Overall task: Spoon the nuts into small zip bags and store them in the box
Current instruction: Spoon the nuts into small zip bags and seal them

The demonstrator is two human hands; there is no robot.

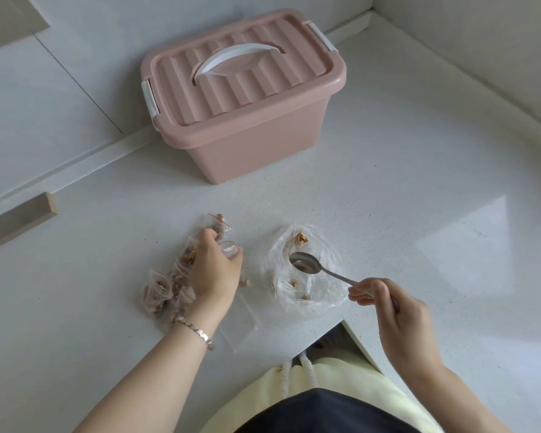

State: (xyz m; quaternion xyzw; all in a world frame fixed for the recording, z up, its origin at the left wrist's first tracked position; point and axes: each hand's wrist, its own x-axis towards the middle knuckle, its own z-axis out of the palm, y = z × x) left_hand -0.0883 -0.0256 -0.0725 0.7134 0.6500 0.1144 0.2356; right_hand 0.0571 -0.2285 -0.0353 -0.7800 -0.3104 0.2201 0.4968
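- Your right hand (388,304) pinches the spoon (306,264) by the handle's end, its bowl ahead of the grip over the loose bag (328,254).
- Your left hand (213,270) curls round a small zip bag (230,250). The film is probably thin and slippery, so hold it at the mouth.
- The nuts (302,238), light and brittle, lie just beyond the bowl.
- The box (247,145) stands closed, well beyond both grips.

White speckled counter (403,170), pale walls (481,42), perhaps window glare (494,245)
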